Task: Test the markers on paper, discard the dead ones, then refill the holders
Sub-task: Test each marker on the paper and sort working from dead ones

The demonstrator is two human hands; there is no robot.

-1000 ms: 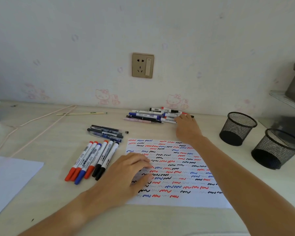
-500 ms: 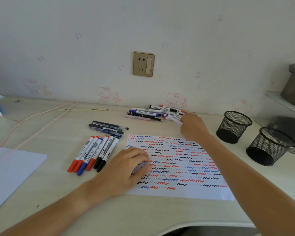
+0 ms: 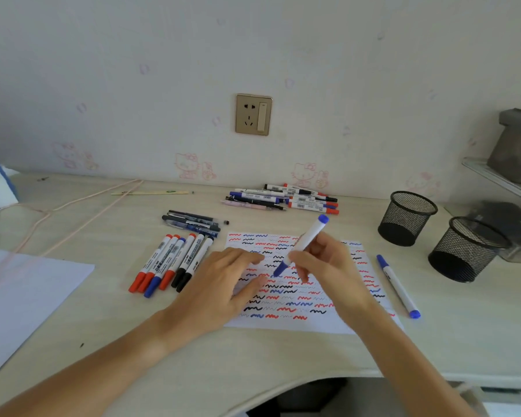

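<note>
**Cap still on, sheet nearly full**

Left of the grip, the sorted markers (image 3: 175, 263) lie in a row; the left hand (image 3: 223, 284) rests flat, fingers straight, pinning the paper (image 3: 286, 323). The right hand (image 3: 328, 266) grips a blue marker (image 3: 306, 243), its blue end tilted down at the sheet and seemingly capped. Stroking capped would misjudge it dead. Right of the grip, another blue marker (image 3: 399, 287) and two mesh holders (image 3: 406, 218) wait.

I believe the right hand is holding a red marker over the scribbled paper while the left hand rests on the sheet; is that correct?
Not quite: the head view shows the marker in the right hand is blue, not red. The left hand does rest on the paper.
</note>
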